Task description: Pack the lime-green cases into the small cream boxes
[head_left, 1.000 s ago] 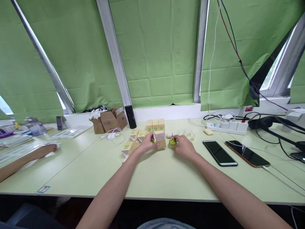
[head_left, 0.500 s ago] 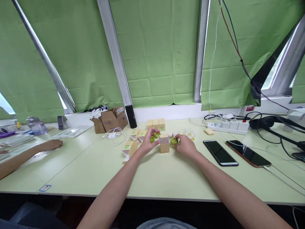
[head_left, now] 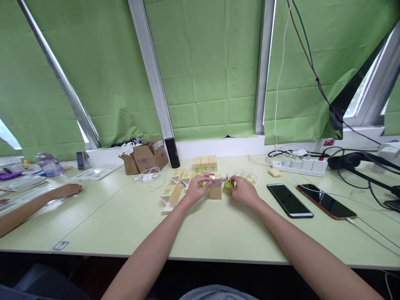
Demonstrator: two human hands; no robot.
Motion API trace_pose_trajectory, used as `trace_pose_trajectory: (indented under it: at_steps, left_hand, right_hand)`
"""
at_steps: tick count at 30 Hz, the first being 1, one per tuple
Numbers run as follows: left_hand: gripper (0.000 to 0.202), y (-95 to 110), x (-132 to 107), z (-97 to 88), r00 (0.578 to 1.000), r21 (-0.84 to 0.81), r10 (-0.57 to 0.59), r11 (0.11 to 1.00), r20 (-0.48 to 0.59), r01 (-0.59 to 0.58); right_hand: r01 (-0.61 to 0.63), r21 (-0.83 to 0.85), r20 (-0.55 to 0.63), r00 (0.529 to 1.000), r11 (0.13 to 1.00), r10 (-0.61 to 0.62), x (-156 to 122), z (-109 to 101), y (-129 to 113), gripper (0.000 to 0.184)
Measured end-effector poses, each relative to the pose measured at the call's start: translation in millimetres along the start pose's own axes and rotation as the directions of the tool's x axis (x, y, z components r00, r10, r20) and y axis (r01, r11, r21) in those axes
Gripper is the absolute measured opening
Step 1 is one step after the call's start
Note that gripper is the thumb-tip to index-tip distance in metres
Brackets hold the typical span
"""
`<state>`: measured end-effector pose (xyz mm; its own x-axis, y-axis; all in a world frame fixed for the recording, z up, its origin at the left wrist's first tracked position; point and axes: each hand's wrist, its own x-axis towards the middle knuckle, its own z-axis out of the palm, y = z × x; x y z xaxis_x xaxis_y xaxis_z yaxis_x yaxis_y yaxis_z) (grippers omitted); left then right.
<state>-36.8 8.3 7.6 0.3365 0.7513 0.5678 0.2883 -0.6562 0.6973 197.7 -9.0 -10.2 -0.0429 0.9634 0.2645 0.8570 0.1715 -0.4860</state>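
Observation:
A small tan cardboard box [head_left: 215, 190] stands upright on the pale green table [head_left: 200, 233] between my hands. My left hand [head_left: 196, 189] lies against the box's left side, fingers reaching over its top, with a bit of green showing under them. My right hand [head_left: 243, 190] is closed on a small green and yellow item [head_left: 228, 186] just right of the box. Behind stand three closed tan boxes [head_left: 204, 163] in a row, and several opened ones [head_left: 175, 185] lie to the left.
Two phones [head_left: 290, 201] lie right of my hands, with a white power strip [head_left: 300, 165] and cables behind. A black cylinder [head_left: 171, 152] and brown cartons [head_left: 145, 156] stand at the back left. Another person's hand [head_left: 64, 191] rests on the table at far left.
My left hand held a green piece up beside the box, then came down onto the box's top. The box moved slightly right and now stands upright. The other person's hand shifted a little.

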Motion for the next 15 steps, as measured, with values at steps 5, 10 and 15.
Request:
trace_pose_trajectory:
  at_steps: [5, 10, 15]
  left_hand:
    - [0.025, -3.2, 2.8, 4.8, 0.998, 0.02, -0.039, 0.999, -0.055, 0.04]
    - [0.029, -8.4, 4.3, 8.3, 0.992, -0.024, -0.085, 0.996, -0.095, 0.083]
    - [0.032, -16.7, 6.3, 8.4, 0.98, -0.149, -0.179, 0.975, -0.092, 0.164]
  right_hand:
    - [0.001, -0.009, -0.002, 1.0, 1.0, -0.001, 0.6, 0.6, 0.4, 0.031]
    - [0.01, -0.005, -0.006, 1.0, 1.0, -0.01, 0.2, 1.3, 1.0, 0.031]
    - [0.006, 0.003, 0.004, 1.0, 1.0, -0.006, 0.4, 0.9, 0.9, 0.03]
